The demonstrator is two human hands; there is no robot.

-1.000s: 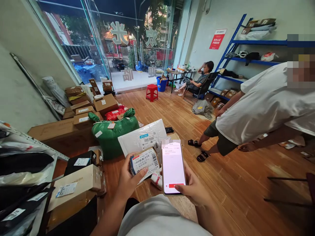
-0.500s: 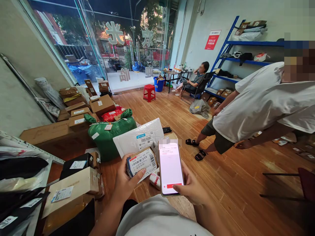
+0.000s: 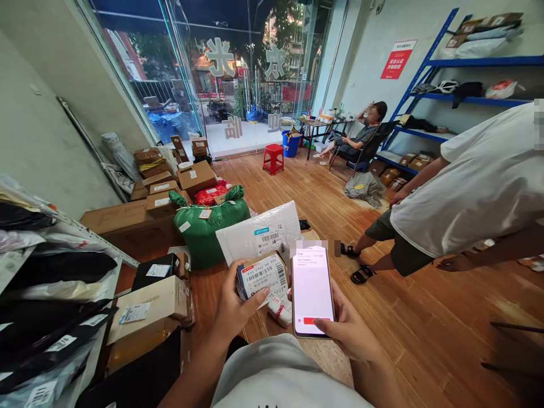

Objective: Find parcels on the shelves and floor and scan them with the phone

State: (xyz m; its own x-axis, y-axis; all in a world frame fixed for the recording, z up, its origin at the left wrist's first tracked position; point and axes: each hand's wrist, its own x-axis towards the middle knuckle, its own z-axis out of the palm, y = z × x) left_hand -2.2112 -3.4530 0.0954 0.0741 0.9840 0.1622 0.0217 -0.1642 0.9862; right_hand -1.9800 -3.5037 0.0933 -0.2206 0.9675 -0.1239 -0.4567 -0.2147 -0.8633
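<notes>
My left hand (image 3: pixel 238 309) is closed round a small cardboard parcel (image 3: pixel 266 277), its white barcode label turned up and my thumb lying on the label's lower edge. In my right hand (image 3: pixel 346 323) is a smartphone (image 3: pixel 313 292) held upright, screen towards me; the thumb rests on a red button low on the bright page. Behind the parcel stands a large white padded mailer (image 3: pixel 263 229) with a blue-marked label. A white package with red markings (image 3: pixel 280 309) shows between the parcel and the phone, lower down.
To the left lie stacked boxes (image 3: pixel 195 175), a green sack (image 3: pixel 212 229) and a shelf of black parcels (image 3: pixel 55 272). On the right, a person in a white shirt (image 3: pixel 476 198) bends over. Another person sits beyond, near blue shelving (image 3: pixel 484 61). A red stool (image 3: pixel 272 158) stands ahead.
The view has turned left, so the room and both hands appear further right. The parcel and smartphone stay in my grip. The person in white leans lower.
</notes>
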